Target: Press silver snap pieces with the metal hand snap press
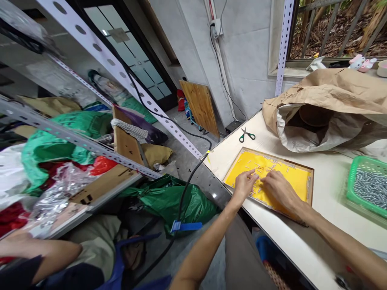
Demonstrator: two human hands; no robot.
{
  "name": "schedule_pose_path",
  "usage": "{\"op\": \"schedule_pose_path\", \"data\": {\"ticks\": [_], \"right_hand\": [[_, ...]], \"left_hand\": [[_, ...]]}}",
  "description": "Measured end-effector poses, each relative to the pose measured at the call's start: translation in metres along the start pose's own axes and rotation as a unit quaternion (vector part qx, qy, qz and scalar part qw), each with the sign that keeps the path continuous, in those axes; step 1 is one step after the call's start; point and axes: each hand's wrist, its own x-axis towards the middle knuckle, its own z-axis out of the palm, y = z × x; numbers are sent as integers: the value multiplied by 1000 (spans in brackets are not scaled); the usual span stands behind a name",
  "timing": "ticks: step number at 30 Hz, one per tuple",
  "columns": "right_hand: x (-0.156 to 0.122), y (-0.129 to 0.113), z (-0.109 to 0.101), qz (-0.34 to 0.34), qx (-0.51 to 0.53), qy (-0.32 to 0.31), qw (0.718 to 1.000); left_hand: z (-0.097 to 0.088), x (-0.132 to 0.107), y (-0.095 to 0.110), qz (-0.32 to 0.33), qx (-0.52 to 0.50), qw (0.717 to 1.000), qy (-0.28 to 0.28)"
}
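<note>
A shallow tray (pixel 311 187) with a cardboard-coloured rim and a yellow lining (pixel 238 167) lies on the white table. Small slim pale pieces (pixel 276 162) are scattered over the lining, several along its edges. Over the tray's near left part, my left hand (pixel 244 184) is closed, thumb and fingertips drawn together. My right hand (pixel 279 187) is just to its right, low over the yellow surface, with its fingers curled down and together. Whatever the fingertips of either hand hold is too small or hidden to make out.
Green-handled scissors (pixel 247 135) lie open beyond the tray. A large brown paper sack (pixel 326 90) and a green basket (pixel 350 181) of small grey metal pieces stand to the right. A black cable (pixel 184 185) hangs at left. Another person's arm (pixel 57 253) shows lower left, beside a cluttered shelf.
</note>
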Motion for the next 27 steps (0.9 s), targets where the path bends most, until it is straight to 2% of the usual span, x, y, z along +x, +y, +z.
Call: {"op": "schedule_pose_path", "data": {"ticks": [2,4,8,11,14,19,23,27], "right_hand": [[-5,-3,6,-33,-45,-82,995],[-6,-7,12,-34,-44,-116,992],[-2,-7,19,10,0,-86,996],[3,-1,16,57,59,-48,995],[5,2,7,99,132,-25,986],[1,-1,-3,129,241,-16,962],[-6,-2,0,158,290,10,944],[-9,-5,11,176,308,15,935]], "left_hand": [[-7,2,-3,12,53,998,37],[-14,2,-5,19,78,996,50],[-16,-3,-11,38,69,996,39],[-9,-8,-12,26,38,999,-3],[2,-12,-11,19,24,999,-40],[9,-17,-5,77,21,996,-36],[9,-23,-8,21,-18,997,-76],[9,-25,-13,-74,-138,981,-113]]}}
